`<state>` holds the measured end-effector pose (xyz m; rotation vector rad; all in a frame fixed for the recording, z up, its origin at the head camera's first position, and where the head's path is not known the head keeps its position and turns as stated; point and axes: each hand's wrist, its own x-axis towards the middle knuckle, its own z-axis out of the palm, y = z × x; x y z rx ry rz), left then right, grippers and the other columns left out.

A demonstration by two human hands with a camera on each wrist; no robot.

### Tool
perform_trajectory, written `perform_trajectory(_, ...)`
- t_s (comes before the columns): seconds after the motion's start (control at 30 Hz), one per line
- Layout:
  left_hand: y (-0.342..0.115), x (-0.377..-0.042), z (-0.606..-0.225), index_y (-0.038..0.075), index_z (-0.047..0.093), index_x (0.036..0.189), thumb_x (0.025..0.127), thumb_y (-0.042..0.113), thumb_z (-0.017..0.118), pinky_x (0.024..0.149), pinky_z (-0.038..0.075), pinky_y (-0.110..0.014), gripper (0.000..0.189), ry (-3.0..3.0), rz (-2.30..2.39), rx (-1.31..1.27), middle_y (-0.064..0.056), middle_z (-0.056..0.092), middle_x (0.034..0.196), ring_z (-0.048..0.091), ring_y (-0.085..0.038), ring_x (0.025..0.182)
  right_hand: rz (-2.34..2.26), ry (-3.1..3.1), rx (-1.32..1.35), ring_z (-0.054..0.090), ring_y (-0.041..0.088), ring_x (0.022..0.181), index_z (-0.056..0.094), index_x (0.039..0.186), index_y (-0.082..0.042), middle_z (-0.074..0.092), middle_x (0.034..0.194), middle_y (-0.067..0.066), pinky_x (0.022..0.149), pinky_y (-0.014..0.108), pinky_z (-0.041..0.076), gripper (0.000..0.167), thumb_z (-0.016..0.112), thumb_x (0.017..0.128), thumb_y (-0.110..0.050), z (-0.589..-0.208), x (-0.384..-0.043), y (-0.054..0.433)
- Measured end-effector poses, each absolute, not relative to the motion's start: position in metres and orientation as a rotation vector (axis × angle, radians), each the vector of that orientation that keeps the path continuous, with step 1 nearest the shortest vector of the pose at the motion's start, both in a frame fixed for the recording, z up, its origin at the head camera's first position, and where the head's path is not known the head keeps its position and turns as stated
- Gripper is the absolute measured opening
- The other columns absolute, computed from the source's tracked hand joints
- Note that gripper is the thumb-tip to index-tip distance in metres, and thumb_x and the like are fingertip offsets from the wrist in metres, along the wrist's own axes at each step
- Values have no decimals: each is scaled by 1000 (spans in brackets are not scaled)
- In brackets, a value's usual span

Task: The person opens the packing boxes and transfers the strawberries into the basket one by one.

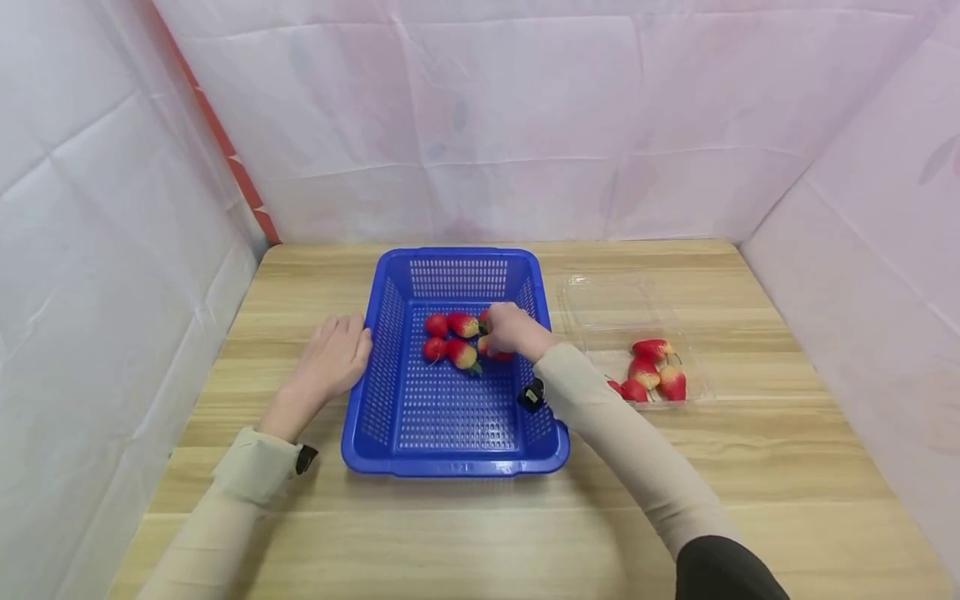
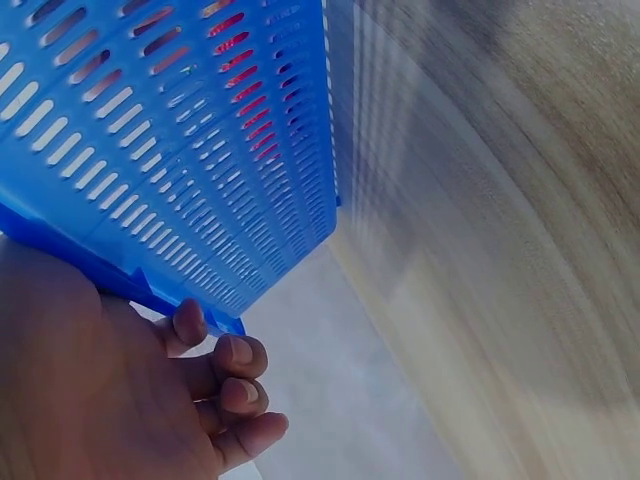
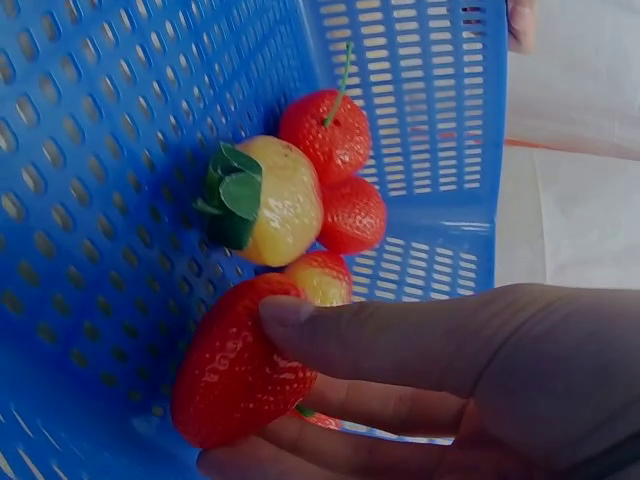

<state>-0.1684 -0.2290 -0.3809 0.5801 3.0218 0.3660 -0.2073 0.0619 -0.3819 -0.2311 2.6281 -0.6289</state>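
Observation:
A blue plastic basket point(image 1: 456, 465) with slotted walls sits on the wooden table. My left hand point(image 1: 336, 354) rests against its left rim, and the left wrist view shows the fingers loosely bent beside the rim. Inside the basket, my right hand point(image 1: 513, 329) holds a red toy strawberry point(image 3: 240, 365), thumb on its near side and fingers beneath. Close by lie a pale yellow and red strawberry point(image 3: 280, 200) with green leaves and two round red fruits, one a stemmed fruit point(image 3: 325, 135). Another strawberry point(image 1: 462, 324) lies behind these in the head view.
Right of the basket stands a clear plastic box point(image 1: 600, 304), lid folded back, with several strawberries point(image 1: 672, 383) and round red fruits point(image 1: 633, 390) in it. White cloth walls point(image 1: 517, 125) enclose the table point(image 1: 757, 467) at the back and sides.

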Motion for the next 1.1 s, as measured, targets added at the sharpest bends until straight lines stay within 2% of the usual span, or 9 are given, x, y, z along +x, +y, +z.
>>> perform_trajectory(0.43,-231,-168,-378,5,44,100,106,27,22,79,35,-45,32,3023,332,581,-15,50,92,43,-34,89,-603,2595,-263,55,18,65,65,82,-4,61,77,7,58,27,46,12,77,79,-3,-384,-207,57)
perform_trajectory(0.7,-229,-167,-377,3,47,104,106,26,23,83,37,-49,33,3009,318,574,-19,54,100,46,-37,95,-583,2620,-276,55,18,70,64,76,-6,61,77,4,63,29,47,20,83,75,-10,-385,-205,57)
perform_trajectory(0.83,-228,-168,-376,3,47,105,106,26,23,83,37,-50,33,3001,310,576,-19,54,101,46,-37,96,-591,2643,-261,50,17,66,60,72,-7,54,71,1,60,29,43,24,83,76,-12,-382,-203,58)
perform_trajectory(0.97,-227,-168,-376,3,47,105,106,26,23,85,36,-50,34,2991,313,580,-19,54,100,45,-37,95,-599,2707,-294,35,15,57,48,66,-9,37,61,-1,54,28,33,34,79,80,-9,-378,-200,58)
perform_trajectory(1.1,-226,-167,-374,3,46,104,106,25,22,85,36,-50,33,2984,319,576,-18,53,99,45,-37,94,-635,2751,-317,31,14,54,47,68,-8,32,60,-1,51,27,31,29,71,84,-2,-373,-195,57)
